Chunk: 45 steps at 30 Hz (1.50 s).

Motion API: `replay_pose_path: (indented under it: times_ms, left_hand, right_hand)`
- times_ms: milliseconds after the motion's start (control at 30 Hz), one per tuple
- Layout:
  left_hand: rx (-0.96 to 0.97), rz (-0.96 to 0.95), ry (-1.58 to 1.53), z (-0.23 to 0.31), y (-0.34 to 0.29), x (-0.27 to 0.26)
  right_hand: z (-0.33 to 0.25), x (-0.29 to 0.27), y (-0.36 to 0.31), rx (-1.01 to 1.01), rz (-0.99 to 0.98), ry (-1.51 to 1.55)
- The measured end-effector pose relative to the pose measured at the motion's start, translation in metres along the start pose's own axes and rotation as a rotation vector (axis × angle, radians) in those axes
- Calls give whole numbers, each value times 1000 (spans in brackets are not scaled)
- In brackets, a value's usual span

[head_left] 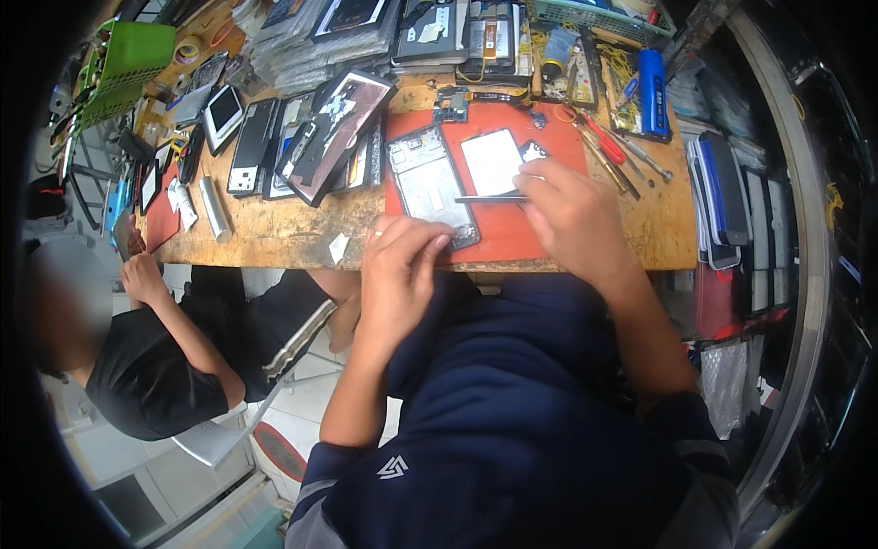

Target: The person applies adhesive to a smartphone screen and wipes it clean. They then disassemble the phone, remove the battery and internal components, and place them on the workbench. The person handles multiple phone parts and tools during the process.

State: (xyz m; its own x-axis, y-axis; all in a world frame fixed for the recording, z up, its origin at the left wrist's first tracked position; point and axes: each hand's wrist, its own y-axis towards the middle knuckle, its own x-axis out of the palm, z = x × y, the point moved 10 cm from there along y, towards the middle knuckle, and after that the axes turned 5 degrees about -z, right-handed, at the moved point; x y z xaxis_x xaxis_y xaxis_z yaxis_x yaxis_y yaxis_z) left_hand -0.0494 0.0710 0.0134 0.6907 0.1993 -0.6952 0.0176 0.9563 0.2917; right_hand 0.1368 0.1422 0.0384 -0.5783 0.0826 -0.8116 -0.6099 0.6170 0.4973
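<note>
A stripped phone frame (432,188), silvery inside with a dark rim, lies slightly tilted on an orange-red mat (501,236). At its near end my left hand (398,270) is closed, thumb and bent fingers together on the frame's lower edge. My right hand (576,220) pinches thin dark tweezers (489,199), held almost level with the tip pointing left over the frame's right edge. Just beyond the tweezers lies a bright white rectangular panel (491,157). A small dark phone part (532,150) shows beside my right fingers, partly covered. A blue circuit board (451,105) rests at the mat's far edge.
Screwdrivers and red-handled pliers (605,142) lie right of the mat, near a blue cylindrical tool (652,96). Stacked phone parts (334,137) lean at the left, with a silver tube (215,210) farther left. Another person (165,357) sits at the left, hands at the bench edge.
</note>
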Motion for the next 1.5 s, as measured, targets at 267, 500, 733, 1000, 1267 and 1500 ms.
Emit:
replay_pose_path:
  times_ms: [267, 500, 733, 1000, 1267, 1500]
  left_hand:
    - [159, -238, 275, 18, 28, 19]
    - [195, -264, 326, 22, 27, 25]
    - [76, -215, 48, 6, 33, 20]
    - [-6, -217, 24, -4, 30, 21]
    - [245, -113, 132, 14, 19, 20]
    - [272, -94, 189, 16, 12, 9]
  right_hand:
    - [83, -49, -65, 445, 176, 224]
    - [111, -66, -107, 492, 341, 146]
    - [105, -60, -104, 474, 288, 183]
    - [103, -58, -102, 453, 260, 135]
    - [104, -57, -101, 484, 250, 143]
    - [105, -55, -103, 492, 242, 126]
